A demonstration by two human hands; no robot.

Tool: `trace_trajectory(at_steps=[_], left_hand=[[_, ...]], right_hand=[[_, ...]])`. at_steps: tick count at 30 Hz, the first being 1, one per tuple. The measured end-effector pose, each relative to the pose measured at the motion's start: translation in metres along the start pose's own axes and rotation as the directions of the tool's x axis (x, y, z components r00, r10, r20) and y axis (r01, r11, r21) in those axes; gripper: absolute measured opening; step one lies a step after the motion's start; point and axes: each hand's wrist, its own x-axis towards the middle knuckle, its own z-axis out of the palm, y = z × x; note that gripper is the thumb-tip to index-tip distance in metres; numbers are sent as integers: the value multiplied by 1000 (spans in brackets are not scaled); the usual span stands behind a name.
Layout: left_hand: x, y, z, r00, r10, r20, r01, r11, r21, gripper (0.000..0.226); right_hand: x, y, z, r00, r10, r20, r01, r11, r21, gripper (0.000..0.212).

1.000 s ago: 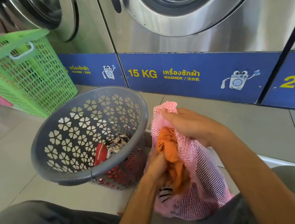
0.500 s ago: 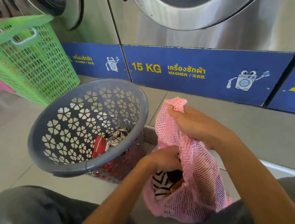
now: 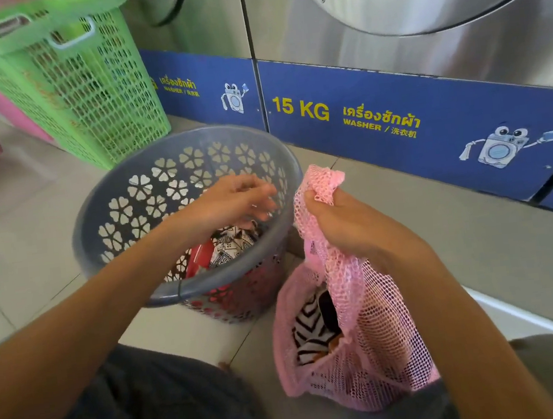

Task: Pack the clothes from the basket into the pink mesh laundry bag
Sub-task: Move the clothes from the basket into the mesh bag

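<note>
Right hand (image 3: pixel 345 222) fingers clamped on pink mesh laundry bag (image 3: pixel 370 346); left hand (image 3: pixel 232 200) fingers apart over grey round plastic basket (image 3: pixel 106 208)

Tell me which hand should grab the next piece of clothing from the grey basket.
Left. The left hand hovers open over the grey basket, above the clothes. The right hand grips the top of the pink mesh bag, holding it up.
</note>
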Motion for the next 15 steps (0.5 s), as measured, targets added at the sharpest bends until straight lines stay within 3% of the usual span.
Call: trace_trajectory(at_steps=[4,8,10,12,14,15], left_hand=[[33,-32,6,993,-26,118,-2,973,231,24],[77,-73,6,975,-13,222,-100,866,489,19],[102,-99,5,969,-45,244,-135,730,670,27],[121,-121,0,976,-116,186,-98,527,844,55],[140,-147,-5,968,-205,146,-72,329,942,69],[146,-156,-7,962,-237,134,-66,276,959,76]], right_hand=[[20,-4,6,999,-37,21,38,999,-15,57],[38,-9,16,999,4,53,-2,999,-35,55],[48,-11,19,998,8,62,-7,1000,-18,53],[55,-14,24,997,4,83,-2,1000,-28,50],[62,-14,32,995,-5,96,9,999,-43,51],[65,-13,36,995,-12,97,18,998,-60,53]])
